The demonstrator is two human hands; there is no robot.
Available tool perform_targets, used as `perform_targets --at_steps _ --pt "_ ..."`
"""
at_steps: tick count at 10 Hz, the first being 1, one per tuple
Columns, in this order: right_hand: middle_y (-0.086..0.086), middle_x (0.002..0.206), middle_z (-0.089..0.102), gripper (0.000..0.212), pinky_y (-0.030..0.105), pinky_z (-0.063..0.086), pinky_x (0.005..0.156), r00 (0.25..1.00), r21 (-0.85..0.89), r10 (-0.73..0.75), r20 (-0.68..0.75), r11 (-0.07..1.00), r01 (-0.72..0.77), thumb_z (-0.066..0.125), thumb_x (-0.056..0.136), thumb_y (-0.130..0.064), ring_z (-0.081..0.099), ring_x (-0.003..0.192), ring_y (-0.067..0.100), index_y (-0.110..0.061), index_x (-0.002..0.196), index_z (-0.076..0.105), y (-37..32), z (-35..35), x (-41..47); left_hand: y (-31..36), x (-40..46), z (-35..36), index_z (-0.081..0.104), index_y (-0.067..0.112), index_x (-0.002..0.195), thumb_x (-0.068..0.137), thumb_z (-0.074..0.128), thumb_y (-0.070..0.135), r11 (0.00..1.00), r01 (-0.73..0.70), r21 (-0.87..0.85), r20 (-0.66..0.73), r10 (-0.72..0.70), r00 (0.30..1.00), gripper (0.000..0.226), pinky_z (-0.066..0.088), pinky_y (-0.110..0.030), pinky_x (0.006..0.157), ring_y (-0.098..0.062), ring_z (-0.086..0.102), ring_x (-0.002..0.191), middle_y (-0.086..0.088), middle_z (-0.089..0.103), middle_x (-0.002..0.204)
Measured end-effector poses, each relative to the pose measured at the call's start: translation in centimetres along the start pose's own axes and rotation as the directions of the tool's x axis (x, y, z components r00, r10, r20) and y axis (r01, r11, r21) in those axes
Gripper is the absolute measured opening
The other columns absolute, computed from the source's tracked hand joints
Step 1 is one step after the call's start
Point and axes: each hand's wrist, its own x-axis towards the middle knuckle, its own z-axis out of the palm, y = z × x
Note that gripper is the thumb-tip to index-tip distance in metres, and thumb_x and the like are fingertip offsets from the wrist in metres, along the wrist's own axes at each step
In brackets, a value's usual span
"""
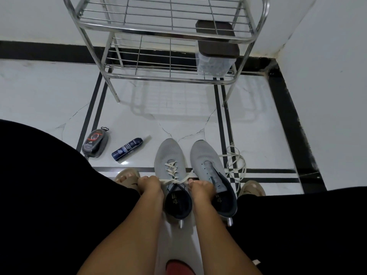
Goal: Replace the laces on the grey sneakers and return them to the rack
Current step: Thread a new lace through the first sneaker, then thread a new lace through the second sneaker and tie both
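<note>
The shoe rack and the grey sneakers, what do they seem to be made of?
Tall wire shoe rack: likely polished steel or chrome tubing, judging by its bright reflections. Pale grey sneakers: apparently knitted mesh fabric, matte, with a dotted weave; the dark collar lining looks like soft textile.

On the white tiled floor [59, 100] with its black inlay stripes, a dark shoe-polish sponge case [95, 143] lies to my left, and just to its right a dark blue spray bottle [127, 148] lies on its side, nozzle pointing far and right. Farther off on the right stands a clear plastic box [215, 65] with a dark brown lid [217, 39]. My beige sandals [251, 189] show at either side of my black-clad knees [309, 225], and something red [179, 267] sits at the near edge, too cropped to tell what.
</note>
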Motion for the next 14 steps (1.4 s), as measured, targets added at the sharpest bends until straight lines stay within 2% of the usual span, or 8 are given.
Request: perform_targets --at_steps 2,4,6,7,8,10,12,14 --pt "0.002 0.077 0.065 0.013 0.032 0.053 0.074 0.955 -0.401 -0.184 0.232 0.876 0.267 0.07 0.082 -0.014 0.062 0.08 0.021 -0.015 0.072 0.061 -1.1 -1.5 0.3 -0.7 1.3 0.1 0.055 0.011 0.077 0.087 0.06 0.0 0.976 -0.132 0.173 0.132 0.11 0.985 0.016 0.052 -0.038 0.075 -0.027 0.058 0.08 -0.017 0.063 0.086" --pt "0.017 0.096 0.071 0.026 0.036 0.059 0.077 0.887 -0.823 0.166 0.431 0.476 0.311 0.076 0.08 -0.021 0.07 0.083 0.029 -0.004 0.093 0.063 -1.7 -3.0 -1.4 -1.1 0.0 -0.4 0.055 0.003 0.125 0.099 0.043 0.027 0.869 -0.182 0.46 0.12 0.142 0.983 0.037 0.043 -0.037 0.095 -0.036 0.055 0.114 -0.02 0.057 0.127" --pt "0.012 0.103 0.07 0.023 0.034 0.052 0.082 0.87 -0.656 -0.244 0.429 0.578 0.486 0.051 0.089 -0.015 0.064 0.099 0.032 -0.016 0.098 0.072 -2.3 -1.0 -3.9 -1.8 -0.3 -0.9 0.043 0.01 0.138 0.095 0.049 0.016 0.698 -0.368 0.615 0.198 0.315 0.928 0.044 0.04 -0.044 0.104 -0.039 0.049 0.123 -0.021 0.051 0.135" --pt "0.008 0.111 0.064 0.023 0.03 0.047 0.077 0.871 -0.671 -0.483 0.085 0.619 0.409 0.05 0.093 -0.023 0.059 0.104 0.031 -0.021 0.108 0.066 -4.8 -3.6 -2.3 -0.7 -0.1 -1.1 0.045 0.011 0.135 0.086 0.051 0.001 0.651 -0.397 0.647 0.191 0.366 0.911 0.05 0.044 -0.048 0.101 -0.04 0.051 0.119 -0.022 0.054 0.13" --pt "0.01 0.131 0.049 0.07 0.044 0.04 0.1 0.943 -0.735 -0.32 -0.086 0.66 0.157 0.052 0.08 -0.072 0.044 0.124 0.032 -0.019 0.125 0.054 -5.9 -7.0 0.3 -0.4 -1.4 -0.9 0.037 0.009 0.141 0.083 0.054 -0.001 0.593 -0.444 0.672 0.125 0.5 0.857 0.061 0.04 -0.051 0.104 -0.04 0.041 0.129 -0.02 0.042 0.142" --pt "0.007 0.122 0.064 0.034 0.032 0.047 0.089 0.976 -0.761 -0.188 0.107 0.617 0.202 0.045 0.095 -0.025 0.06 0.112 0.029 -0.028 0.127 0.055 -1.9 -7.8 0.9 -0.9 -4.1 3.0 0.058 0.011 0.118 0.091 0.047 0.0 0.233 -0.887 0.4 0.573 0.692 0.44 0.031 0.044 -0.03 0.084 -0.026 0.056 0.109 -0.007 0.057 0.125" --pt "0.0 0.106 0.068 0.031 0.033 0.052 0.093 0.923 -0.235 0.079 0.376 0.972 0.013 0.061 0.086 -0.014 0.065 0.105 0.019 -0.02 0.116 0.065 -1.2 -7.6 1.0 -3.6 -3.8 4.8 0.054 0.006 0.125 0.085 0.049 -0.005 0.147 -0.852 0.503 0.742 0.432 0.512 0.042 0.04 -0.036 0.098 -0.031 0.046 0.12 -0.012 0.048 0.132" --pt "0.016 0.102 0.068 0.029 0.036 0.048 0.082 0.982 -0.266 0.028 -0.188 0.961 -0.078 0.042 0.092 -0.015 0.063 0.097 0.033 -0.006 0.099 0.069 -3.1 -8.8 6.0 -3.7 -3.8 5.3 0.064 0.007 0.112 0.085 0.052 -0.001 0.176 -0.791 0.586 0.636 0.506 0.583 0.031 0.044 -0.04 0.096 -0.033 0.048 0.117 -0.011 0.049 0.133"
